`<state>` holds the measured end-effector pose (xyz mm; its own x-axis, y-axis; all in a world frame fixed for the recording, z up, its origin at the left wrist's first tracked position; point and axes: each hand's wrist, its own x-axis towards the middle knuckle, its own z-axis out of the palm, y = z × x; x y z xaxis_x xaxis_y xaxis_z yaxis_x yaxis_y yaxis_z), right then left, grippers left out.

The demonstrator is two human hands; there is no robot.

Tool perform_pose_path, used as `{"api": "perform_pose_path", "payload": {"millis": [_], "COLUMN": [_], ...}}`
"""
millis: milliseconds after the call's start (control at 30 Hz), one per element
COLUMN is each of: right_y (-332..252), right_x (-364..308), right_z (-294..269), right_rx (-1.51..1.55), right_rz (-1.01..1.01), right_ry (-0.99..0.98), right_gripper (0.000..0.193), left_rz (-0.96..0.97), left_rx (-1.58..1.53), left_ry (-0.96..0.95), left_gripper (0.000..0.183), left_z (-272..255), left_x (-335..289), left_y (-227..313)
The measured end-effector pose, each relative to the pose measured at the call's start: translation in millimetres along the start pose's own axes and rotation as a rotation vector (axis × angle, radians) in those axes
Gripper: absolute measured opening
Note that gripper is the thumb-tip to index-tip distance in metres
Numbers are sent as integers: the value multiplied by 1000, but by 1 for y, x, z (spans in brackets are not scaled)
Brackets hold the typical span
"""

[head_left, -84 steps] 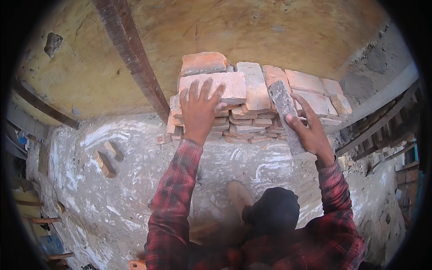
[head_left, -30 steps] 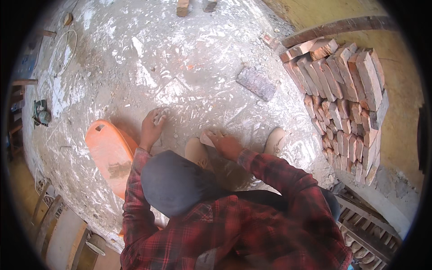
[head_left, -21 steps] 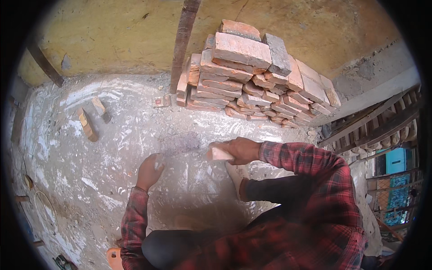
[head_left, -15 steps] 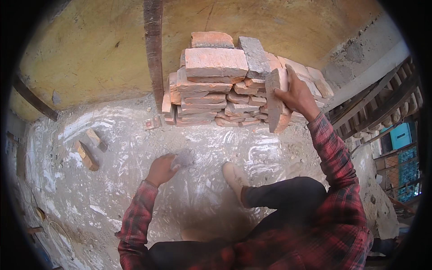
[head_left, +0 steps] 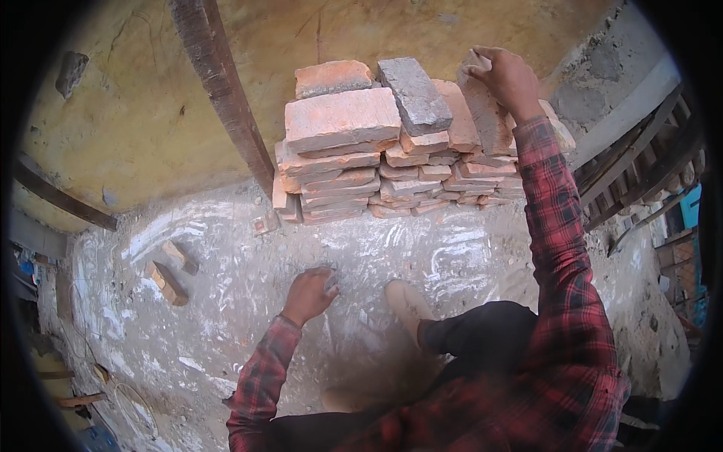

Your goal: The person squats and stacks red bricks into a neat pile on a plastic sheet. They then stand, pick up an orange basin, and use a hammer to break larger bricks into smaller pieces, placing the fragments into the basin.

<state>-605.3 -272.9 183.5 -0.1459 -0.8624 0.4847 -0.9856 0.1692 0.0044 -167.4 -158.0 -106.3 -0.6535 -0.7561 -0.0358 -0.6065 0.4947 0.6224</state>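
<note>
At the right of a stack of bricks (head_left: 343,120), my right hand (head_left: 512,81) reaches to the far side and grips the upper end of a dusty brick (head_left: 482,109). That brick rests on the stack's top, slanting beside another orange brick (head_left: 456,113). A grey brick (head_left: 416,94) lies farther left on the top layer. Low over the floor, my left hand (head_left: 309,295) is closed, with a small grey lump (head_left: 331,277) showing between thumb and fingers; its kind is hard to make out.
A wooden post (head_left: 226,90) leans against the yellow wall (head_left: 361,30) left of the stack. Two loose brick pieces (head_left: 167,285) lie on the dusty, white-smeared floor (head_left: 226,339). My shoe (head_left: 407,305) stands before the stack. Wooden slats (head_left: 640,166) rise at the right.
My right hand has moved away from me and set the brick from the stack's front face onto its top. The left hand stays low, still around the grey lump.
</note>
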Motion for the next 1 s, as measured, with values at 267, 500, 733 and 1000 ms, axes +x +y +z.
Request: {"api": "perform_pose_path", "payload": {"millis": [267, 500, 733, 1000], "right_y": [10, 19, 24, 27], "right_x": [-66, -54, -36, -87], "right_z": [79, 89, 95, 95], "right_rx": [650, 886, 416, 601], "right_rz": [-133, 36, -78, 3], "right_ry": [4, -69, -146, 118], "right_gripper": [73, 55, 49, 52], "left_rz": [14, -84, -9, -110], "left_rx": [-92, -85, -42, 32], "left_ry": [35, -62, -46, -73], "left_gripper": [38, 39, 43, 46], "left_z": [-12, 17, 34, 31], "left_x": [-7, -23, -29, -50], "left_y": [-9, -44, -41, -50]}}
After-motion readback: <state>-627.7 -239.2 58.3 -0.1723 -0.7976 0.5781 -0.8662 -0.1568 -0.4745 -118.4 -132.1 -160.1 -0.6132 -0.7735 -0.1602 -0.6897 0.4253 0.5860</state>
